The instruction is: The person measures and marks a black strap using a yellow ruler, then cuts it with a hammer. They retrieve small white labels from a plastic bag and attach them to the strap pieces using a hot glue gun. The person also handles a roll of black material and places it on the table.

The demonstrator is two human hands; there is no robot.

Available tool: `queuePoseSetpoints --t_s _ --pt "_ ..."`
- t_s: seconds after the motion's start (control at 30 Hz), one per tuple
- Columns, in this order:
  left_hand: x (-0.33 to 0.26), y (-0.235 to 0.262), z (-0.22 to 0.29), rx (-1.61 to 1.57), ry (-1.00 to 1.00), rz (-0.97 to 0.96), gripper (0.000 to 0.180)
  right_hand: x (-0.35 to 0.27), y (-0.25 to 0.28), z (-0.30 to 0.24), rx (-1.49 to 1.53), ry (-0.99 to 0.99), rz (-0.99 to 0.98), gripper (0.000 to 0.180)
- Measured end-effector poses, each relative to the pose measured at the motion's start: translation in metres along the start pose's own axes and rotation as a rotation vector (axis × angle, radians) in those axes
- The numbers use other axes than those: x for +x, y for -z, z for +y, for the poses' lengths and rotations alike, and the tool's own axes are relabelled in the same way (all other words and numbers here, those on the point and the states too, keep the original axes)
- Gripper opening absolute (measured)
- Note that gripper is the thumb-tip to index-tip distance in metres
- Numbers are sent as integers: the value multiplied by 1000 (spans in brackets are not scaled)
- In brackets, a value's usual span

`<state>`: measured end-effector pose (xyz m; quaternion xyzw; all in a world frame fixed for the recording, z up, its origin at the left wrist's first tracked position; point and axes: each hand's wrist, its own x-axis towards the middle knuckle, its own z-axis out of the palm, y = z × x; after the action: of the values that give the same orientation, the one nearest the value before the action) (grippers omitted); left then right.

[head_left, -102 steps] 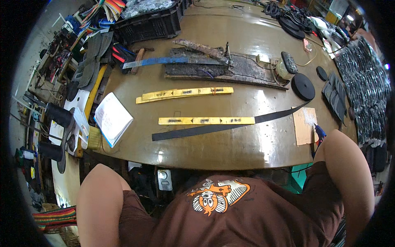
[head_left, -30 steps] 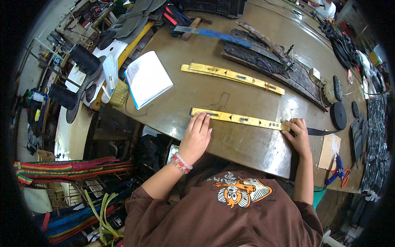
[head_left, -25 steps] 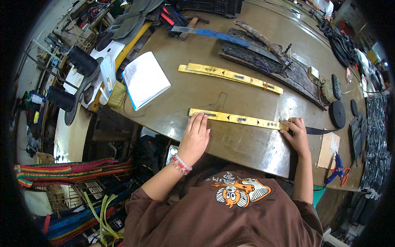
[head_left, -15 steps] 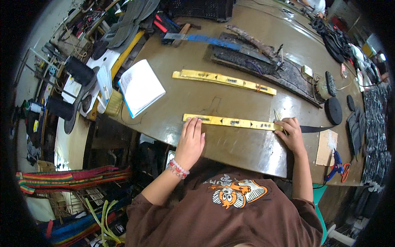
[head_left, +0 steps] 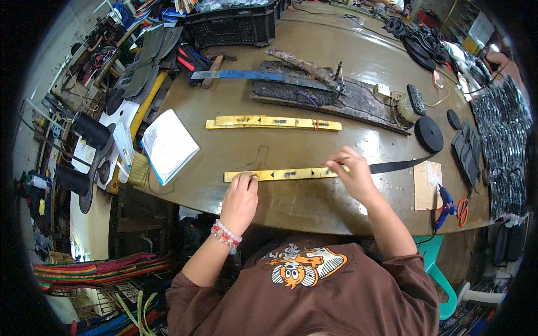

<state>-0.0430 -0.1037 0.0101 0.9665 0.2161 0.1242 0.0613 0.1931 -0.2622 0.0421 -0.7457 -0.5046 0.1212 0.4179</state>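
A long yellow template strip (head_left: 291, 174) with dark marks lies across the near part of the table. My left hand (head_left: 240, 193) holds its left end down, fingertips and thumb bent onto its near edge. Over the strip's right end my right hand (head_left: 353, 171) is closed in a pinch. A slim yellowish stick (head_left: 346, 168) shows by its fingers, mostly hidden. From under that hand a black webbing strap (head_left: 395, 166) runs right to a black roll (head_left: 429, 134). Farther back lies a bundle of yellow strips (head_left: 269, 122), tied near its right end.
An open notebook (head_left: 168, 147) lies at the left. Behind the strips are a dark, rough board (head_left: 314, 101) and a blue-stained ruler (head_left: 241, 74). At right are a cardboard piece (head_left: 427, 185), a blue glue gun (head_left: 446, 204) and orange-handled scissors (head_left: 462, 211). A black crate (head_left: 230, 28) stands far back.
The whole view has shifted as my head turned. My right hand has come left along the strip and lifted slightly. My left hand stays at the strip's left end, fingers more bent.
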Motion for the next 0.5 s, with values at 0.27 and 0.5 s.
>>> queuePoseSetpoints --t_s 0.27,0.5 --pt "-7 -14 7 -16 -10 -32 48 13 -32 -16 -150 -158 -195 11" --pt "-6 -10 14 45 -54 -145 52 32 -90 -15 199 -23 -146 10"
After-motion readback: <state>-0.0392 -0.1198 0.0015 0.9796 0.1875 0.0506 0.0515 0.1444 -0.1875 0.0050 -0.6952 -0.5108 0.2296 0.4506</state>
